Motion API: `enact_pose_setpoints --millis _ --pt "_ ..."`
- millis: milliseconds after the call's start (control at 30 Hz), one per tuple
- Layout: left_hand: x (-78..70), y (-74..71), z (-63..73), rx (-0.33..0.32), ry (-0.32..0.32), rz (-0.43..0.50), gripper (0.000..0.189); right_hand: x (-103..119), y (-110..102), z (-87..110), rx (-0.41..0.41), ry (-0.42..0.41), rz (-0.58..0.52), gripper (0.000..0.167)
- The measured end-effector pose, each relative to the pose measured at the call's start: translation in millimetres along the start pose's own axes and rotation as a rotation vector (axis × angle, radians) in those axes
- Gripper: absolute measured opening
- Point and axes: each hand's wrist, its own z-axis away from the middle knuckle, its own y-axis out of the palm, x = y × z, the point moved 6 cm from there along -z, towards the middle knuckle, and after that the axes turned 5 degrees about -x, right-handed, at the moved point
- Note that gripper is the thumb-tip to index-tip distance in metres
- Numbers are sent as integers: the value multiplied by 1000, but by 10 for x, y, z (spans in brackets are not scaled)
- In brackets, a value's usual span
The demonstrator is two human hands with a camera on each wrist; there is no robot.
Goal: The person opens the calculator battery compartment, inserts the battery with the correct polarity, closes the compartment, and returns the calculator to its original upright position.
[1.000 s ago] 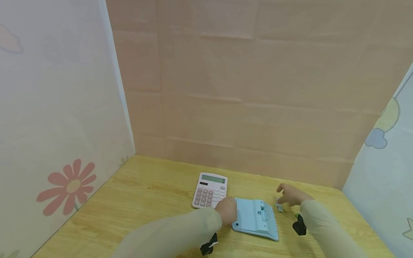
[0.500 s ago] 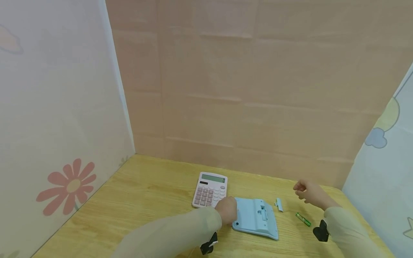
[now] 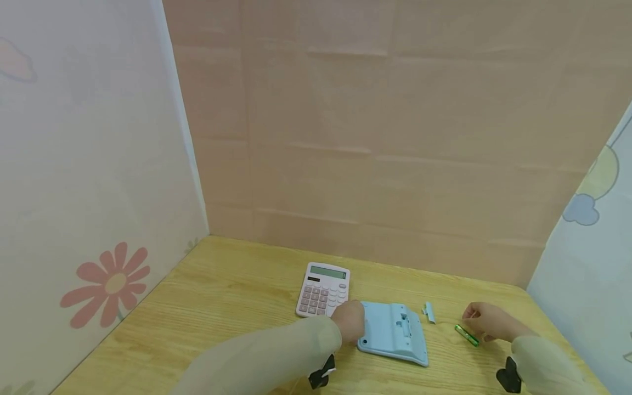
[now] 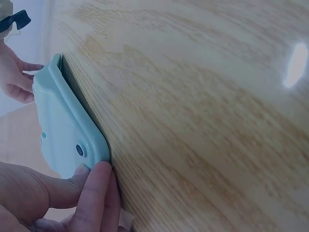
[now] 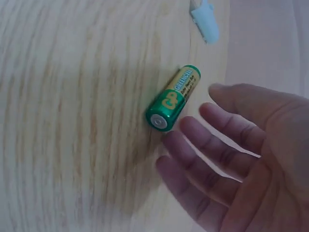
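A light blue calculator (image 3: 387, 332) lies face down on the table, its battery slot (image 3: 404, 325) uncovered. My left hand (image 3: 349, 322) pinches its left edge; in the left wrist view the thumb (image 4: 72, 186) lies on the back near a round black foot and the fingers are at the corner. A green and gold battery (image 5: 175, 99) rests on the wood to the right. Beside it is my right hand (image 5: 241, 154), with loosely bent, spread fingers and nothing in them. The small light blue battery cover (image 3: 430, 312) lies between the calculator and the battery.
A pink calculator (image 3: 323, 291) lies face up behind my left hand. The wooden table (image 3: 237, 280) meets a brown papered wall (image 3: 375, 181) at the back, with patterned white walls at both sides.
My right hand has moved right, away from the battery cover, then down to the battery, which its arm partly hid before. The left hand still holds the blue calculator.
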Motion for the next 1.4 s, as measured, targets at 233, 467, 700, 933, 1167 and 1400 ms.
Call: enact_pose_setpoints --millis 233,467,700,933,1167,1400 --pt "-4 -8 5 -9 1 14 7 22 113 21 17 38 35 18" --pt "-4 5 8 -12 -6 13 7 89 194 10 -30 97 77 18" --pt "-6 14 7 -30 6 -6 11 111 220 -11 -22 100 89 19" --pt "-2 34 -20 -32 13 -41 12 95 223 -28 -9 107 108 19" --pt "-30 45 -48 -18 31 -86 15 111 213 32 49 50 91 20" --pt "3 43 -39 -26 46 -66 11 228 236 45 127 7 50 17"
